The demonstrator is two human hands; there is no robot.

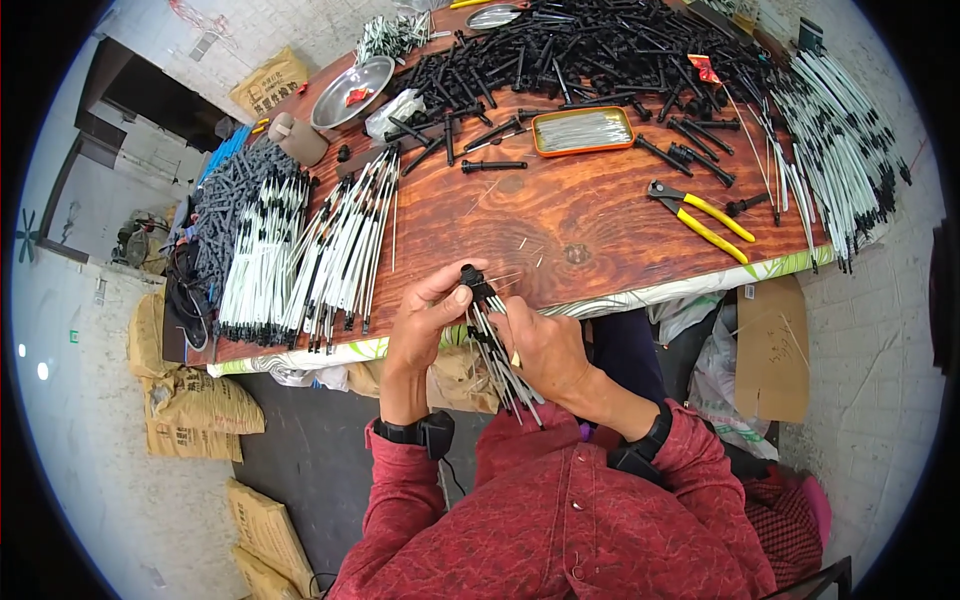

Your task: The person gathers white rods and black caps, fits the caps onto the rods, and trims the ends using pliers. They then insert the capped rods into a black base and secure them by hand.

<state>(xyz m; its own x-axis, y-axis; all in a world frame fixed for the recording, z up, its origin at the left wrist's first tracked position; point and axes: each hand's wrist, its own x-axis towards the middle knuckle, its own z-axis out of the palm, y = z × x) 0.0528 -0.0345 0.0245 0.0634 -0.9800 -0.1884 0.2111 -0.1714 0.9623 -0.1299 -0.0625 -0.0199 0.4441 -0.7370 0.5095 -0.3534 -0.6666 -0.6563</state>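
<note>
In front of my chest, just off the table's front edge, is a small bundle of thin white rods (pixel 493 360) with black fittings at the top. My left hand (pixel 428 318) is closed round its upper end, thumb near a round black cap (pixel 470 274). My right hand (pixel 543 345) is closed with bent fingers against the rods from the other side. A thin wire-like piece (pixel 507 275) sticks out between the two hands. What exactly the right fingertips pinch is hidden.
On the wooden table (pixel 480 220) lie yellow-handled pincers (pixel 715 220), an orange-rimmed tin of thin pins (pixel 583 131), and a large heap of black plastic parts (pixel 560 60). Bundled white rods stand left (pixel 265 260) and right (pixel 840 150). A metal bowl (pixel 352 92) sits back left.
</note>
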